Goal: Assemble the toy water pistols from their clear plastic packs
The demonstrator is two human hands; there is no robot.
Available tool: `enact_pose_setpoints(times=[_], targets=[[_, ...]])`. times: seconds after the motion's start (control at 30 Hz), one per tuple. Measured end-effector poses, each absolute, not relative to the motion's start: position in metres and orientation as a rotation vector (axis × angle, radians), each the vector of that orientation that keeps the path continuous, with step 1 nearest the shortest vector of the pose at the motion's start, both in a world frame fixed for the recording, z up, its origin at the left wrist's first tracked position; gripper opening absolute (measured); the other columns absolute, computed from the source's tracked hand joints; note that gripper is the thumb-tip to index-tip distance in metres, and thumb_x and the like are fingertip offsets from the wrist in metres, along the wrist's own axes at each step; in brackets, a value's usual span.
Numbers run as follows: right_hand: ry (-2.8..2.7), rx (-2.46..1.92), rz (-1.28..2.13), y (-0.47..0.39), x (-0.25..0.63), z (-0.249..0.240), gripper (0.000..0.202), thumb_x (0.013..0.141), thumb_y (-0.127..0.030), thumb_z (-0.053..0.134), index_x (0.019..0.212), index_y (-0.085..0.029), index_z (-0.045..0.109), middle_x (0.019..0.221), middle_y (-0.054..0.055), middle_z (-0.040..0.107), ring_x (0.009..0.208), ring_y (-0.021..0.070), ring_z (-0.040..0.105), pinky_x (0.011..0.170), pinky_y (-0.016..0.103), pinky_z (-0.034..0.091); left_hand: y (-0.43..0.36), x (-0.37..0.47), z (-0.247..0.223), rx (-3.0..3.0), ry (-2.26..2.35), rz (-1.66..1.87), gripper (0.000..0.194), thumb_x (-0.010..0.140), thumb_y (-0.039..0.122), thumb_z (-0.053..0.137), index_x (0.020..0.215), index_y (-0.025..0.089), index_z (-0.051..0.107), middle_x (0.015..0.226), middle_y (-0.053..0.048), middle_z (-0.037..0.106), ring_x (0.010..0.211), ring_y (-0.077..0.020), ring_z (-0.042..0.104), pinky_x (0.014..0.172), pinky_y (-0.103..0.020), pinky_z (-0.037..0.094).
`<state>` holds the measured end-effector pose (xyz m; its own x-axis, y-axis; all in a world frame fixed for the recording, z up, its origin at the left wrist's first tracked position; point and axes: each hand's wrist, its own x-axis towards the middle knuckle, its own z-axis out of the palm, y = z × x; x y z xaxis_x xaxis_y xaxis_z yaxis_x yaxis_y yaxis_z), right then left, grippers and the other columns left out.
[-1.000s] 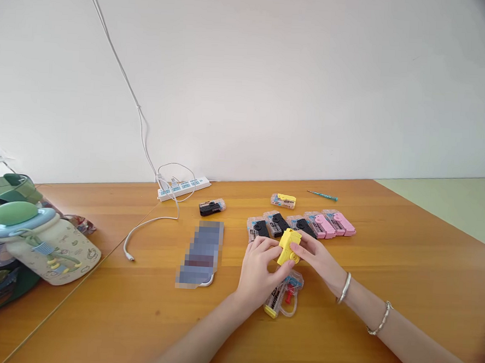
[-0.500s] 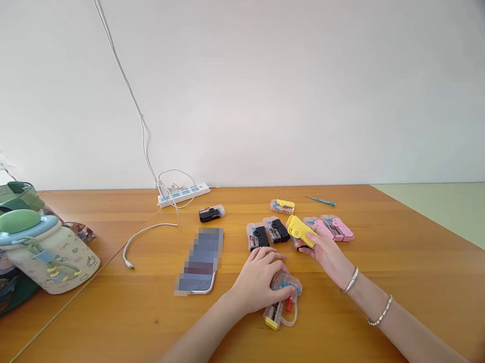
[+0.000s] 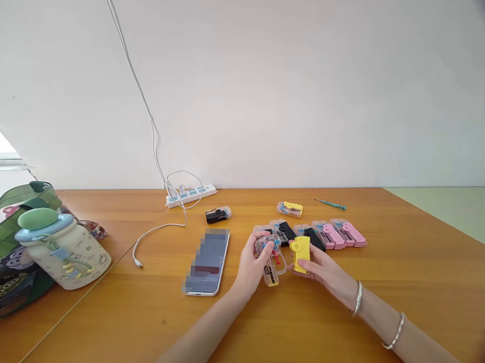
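Over the tabletop (image 3: pixel 135 328), the left hand (image 3: pixel 250 267) pinches a clear toy gun (image 3: pixel 271 272), its grip toward the near edge. Just rightward, the right hand (image 3: pixel 318 266) pinches a yellow cover (image 3: pixel 303 247), long axis also near-to-far; whether the two touch is hard to tell.

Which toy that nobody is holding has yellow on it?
The far toy just left of the thin teal tool; the other unheld toys show black or pink instead.

The left hand (image 3: pixel 249 264) now grips the clear toy gun (image 3: pixel 270 272), apparently raised from the counter (image 3: pixel 319 339); the right hand (image 3: pixel 326 270) has turned the yellow piece (image 3: pixel 301 247) more upright.
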<state>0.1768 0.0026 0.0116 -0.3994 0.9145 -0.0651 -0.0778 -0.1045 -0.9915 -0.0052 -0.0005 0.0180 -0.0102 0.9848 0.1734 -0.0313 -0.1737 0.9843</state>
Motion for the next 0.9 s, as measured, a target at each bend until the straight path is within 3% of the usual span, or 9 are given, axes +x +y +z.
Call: enact_pose_setpoints(times=[0.13, 0.3, 0.63, 0.9], targets=[[-1.562, -0.928, 1.658, -0.007, 0.167, 0.008, 0.054, 0.074, -0.047, 0.063, 0.118, -0.021, 0.045, 0.104, 0.006, 0.058, 0.086, 0.0191, 0.063, 0.083, 0.038, 0.048, -0.002, -0.004, 0.017, 1.291, 1.1, 1.383, 0.029, 0.079, 0.04, 0.055, 0.097, 0.018, 0.053, 0.084, -0.002, 0.059, 0.072, -0.0129, 0.057, 0.067, -0.024, 0.047], [-1.737, -0.823, 1.623, -0.013, 0.161, 0.005, 0.048, 0.081, -0.047, 0.054, 0.119, -0.02, 0.043, 0.097, 0.005, 0.054, 0.077, 0.0149, 0.056, 0.077, 0.035, 0.048, -0.005, -0.001, 0.016, 1.343, 1.127, 1.352, 0.024, 0.08, 0.04, 0.054, 0.093, 0.019, 0.052, 0.089, -0.003, 0.059, 0.074, -0.0126, 0.056, 0.066, -0.022, 0.047], [-1.758, -0.793, 1.667, -0.019, 0.158, 0.007, 0.043, 0.083, -0.051, 0.048, 0.115, -0.022, 0.044, 0.085, 0.001, 0.049, 0.065, 0.0118, 0.047, 0.066, 0.03, 0.046, -0.011, 0.001, 0.014, 1.41, 1.068, 1.218, 0.026, 0.084, 0.044, 0.048, 0.092, 0.02, 0.048, 0.074, 0.002, 0.053, 0.059, -0.0095, 0.049, 0.057, -0.021, 0.043], [-1.75, -0.871, 1.714, -0.019, 0.162, 0.005, 0.042, 0.083, -0.056, 0.046, 0.106, -0.021, 0.047, 0.07, -0.003, 0.044, 0.057, 0.0095, 0.042, 0.056, 0.025, 0.038, -0.013, -0.001, 0.017, 1.514, 1.09, 1.22, 0.023, 0.085, 0.042, 0.047, 0.09, 0.019, 0.047, 0.074, 0.0, 0.052, 0.063, -0.011, 0.049, 0.059, -0.021, 0.041]])
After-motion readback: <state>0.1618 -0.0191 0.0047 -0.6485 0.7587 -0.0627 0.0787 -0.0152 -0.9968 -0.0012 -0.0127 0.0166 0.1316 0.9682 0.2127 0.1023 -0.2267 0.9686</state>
